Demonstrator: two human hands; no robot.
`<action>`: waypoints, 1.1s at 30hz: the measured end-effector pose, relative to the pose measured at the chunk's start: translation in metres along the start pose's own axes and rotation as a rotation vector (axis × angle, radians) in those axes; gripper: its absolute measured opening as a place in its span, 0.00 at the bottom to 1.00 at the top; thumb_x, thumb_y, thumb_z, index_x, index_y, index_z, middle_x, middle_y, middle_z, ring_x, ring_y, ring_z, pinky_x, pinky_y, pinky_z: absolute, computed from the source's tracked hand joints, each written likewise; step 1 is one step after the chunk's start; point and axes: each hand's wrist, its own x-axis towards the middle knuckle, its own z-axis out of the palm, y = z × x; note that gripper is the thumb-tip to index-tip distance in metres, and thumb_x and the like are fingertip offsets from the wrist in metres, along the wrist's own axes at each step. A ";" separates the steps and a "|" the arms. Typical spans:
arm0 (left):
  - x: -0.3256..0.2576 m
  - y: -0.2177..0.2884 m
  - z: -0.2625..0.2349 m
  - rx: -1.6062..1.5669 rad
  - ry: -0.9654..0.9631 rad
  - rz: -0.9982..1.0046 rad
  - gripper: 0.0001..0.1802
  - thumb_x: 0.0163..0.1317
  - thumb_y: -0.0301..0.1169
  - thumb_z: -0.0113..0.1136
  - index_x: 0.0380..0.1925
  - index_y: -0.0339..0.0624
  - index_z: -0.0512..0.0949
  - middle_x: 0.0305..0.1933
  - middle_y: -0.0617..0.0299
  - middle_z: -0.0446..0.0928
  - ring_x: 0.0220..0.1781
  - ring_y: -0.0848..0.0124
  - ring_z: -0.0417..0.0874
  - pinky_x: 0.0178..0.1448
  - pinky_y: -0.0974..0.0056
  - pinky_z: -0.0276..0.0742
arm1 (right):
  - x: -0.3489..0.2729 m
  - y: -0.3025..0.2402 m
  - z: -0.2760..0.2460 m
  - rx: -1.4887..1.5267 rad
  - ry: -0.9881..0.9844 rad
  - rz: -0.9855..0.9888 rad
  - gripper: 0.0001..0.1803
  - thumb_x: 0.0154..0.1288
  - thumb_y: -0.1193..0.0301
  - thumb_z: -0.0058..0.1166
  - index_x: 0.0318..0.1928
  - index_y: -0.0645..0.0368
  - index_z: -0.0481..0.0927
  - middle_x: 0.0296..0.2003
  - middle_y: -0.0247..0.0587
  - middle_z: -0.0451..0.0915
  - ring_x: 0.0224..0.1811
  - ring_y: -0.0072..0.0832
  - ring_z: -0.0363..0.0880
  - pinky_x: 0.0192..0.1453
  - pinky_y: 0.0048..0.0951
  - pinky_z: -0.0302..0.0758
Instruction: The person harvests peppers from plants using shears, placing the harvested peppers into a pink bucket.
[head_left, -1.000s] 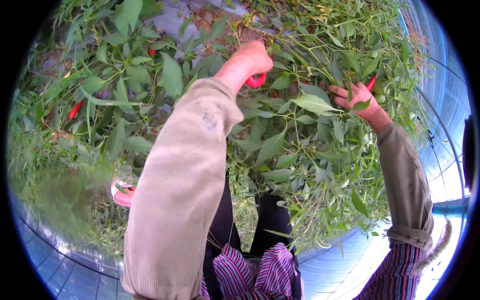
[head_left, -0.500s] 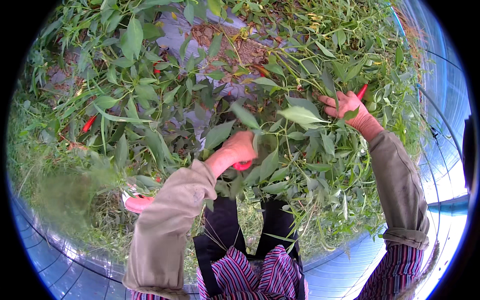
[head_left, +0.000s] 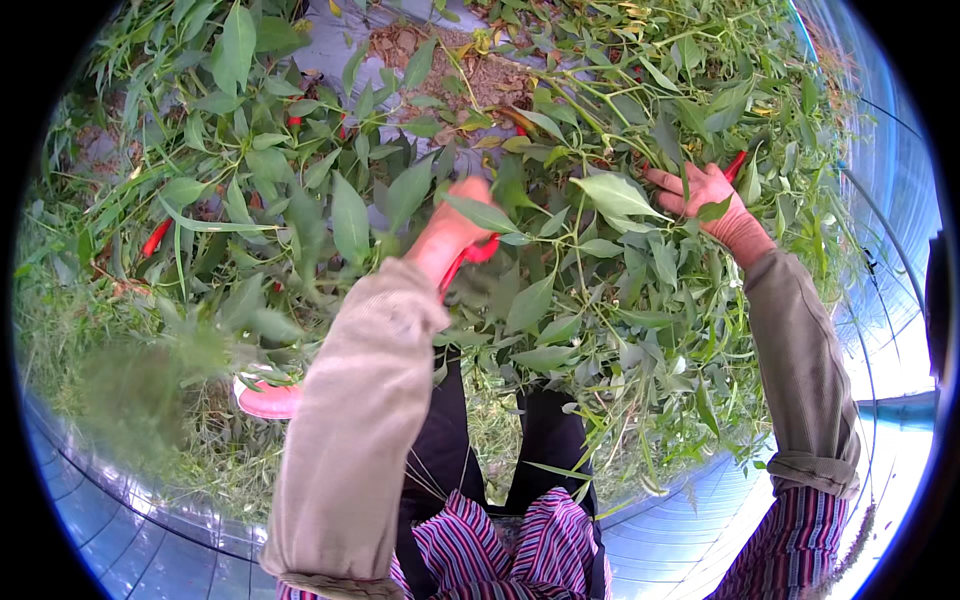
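My left hand (head_left: 455, 225) is closed and blurred among the pepper plants near the middle, partly behind a leaf. A curved, glossy red chili pepper (head_left: 478, 250) shows below its fingers, against the palm side. To the right, my right hand (head_left: 705, 200) reaches into the foliage, its fingers bent around stems, with fingertips partly hidden by leaves. Another red chili pepper (head_left: 736, 166) sticks out just beyond its knuckles; whether the hand grips it I cannot tell. Broad green leaves (head_left: 615, 195) hang between my two hands.
A red chili pepper (head_left: 156, 237) hangs at the far left, and a smaller one (head_left: 294, 121) farther back. Grey plastic sheeting (head_left: 335, 55) and bare soil (head_left: 480, 80) lie behind the plants. A pink shoe (head_left: 268, 400) stands at left; blue sheeting (head_left: 880, 130) curves along the right.
My left hand has moved up and slightly left, away from me, with the red pepper. The right hand stays at the same stems, while the view has shifted slightly.
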 end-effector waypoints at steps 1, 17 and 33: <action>-0.008 -0.030 0.011 0.285 0.057 0.285 0.19 0.46 0.34 0.65 0.34 0.29 0.79 0.36 0.40 0.80 0.38 0.51 0.83 0.47 0.56 0.77 | 0.008 0.000 -0.002 0.027 0.020 -0.014 0.11 0.50 0.65 0.53 0.37 0.42 0.76 0.63 0.21 0.65 0.44 0.27 0.72 0.37 0.33 0.72; -0.213 -0.049 0.030 0.685 -0.493 -0.200 0.16 0.48 0.27 0.59 0.39 0.36 0.81 0.43 0.46 0.80 0.47 0.54 0.83 0.50 0.57 0.79 | 0.029 -0.045 -0.021 0.069 -0.023 0.114 0.15 0.53 0.68 0.52 0.43 0.41 0.78 0.60 0.21 0.67 0.47 0.27 0.73 0.39 0.34 0.72; -0.307 -0.120 -0.044 1.063 0.131 -0.479 0.11 0.54 0.30 0.58 0.38 0.41 0.74 0.39 0.50 0.81 0.42 0.53 0.83 0.44 0.53 0.80 | 0.087 -0.055 -0.164 0.462 0.887 0.476 0.26 0.53 0.82 0.49 0.54 0.47 0.72 0.50 0.33 0.74 0.45 0.33 0.78 0.42 0.35 0.75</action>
